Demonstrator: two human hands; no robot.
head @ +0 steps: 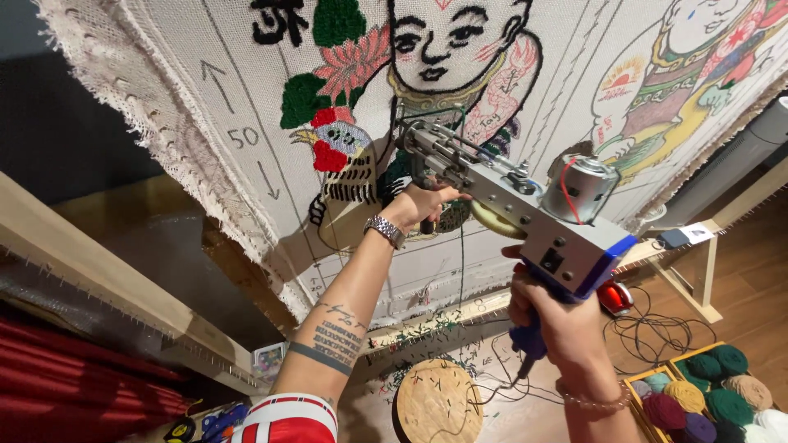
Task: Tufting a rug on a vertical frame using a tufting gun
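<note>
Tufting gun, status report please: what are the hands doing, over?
Right hand grips tufting gun by its blue handle. Left hand holds the front grip. Gun tip against stretched cloth. Nothing in the way.

One camera only, worn on the person's head. It looks forward and slightly down along both raised forearms, tilted so the scene slants. It sits close: the grey-and-blue metal tufting gun (525,215) fills the centre, with the stretched off-white cloth bearing coloured figure designs (197,107) just beyond it. The lower edge takes in the wooden floor (751,279) and a round wooden stool top (437,402). No second view overlaps.
</note>
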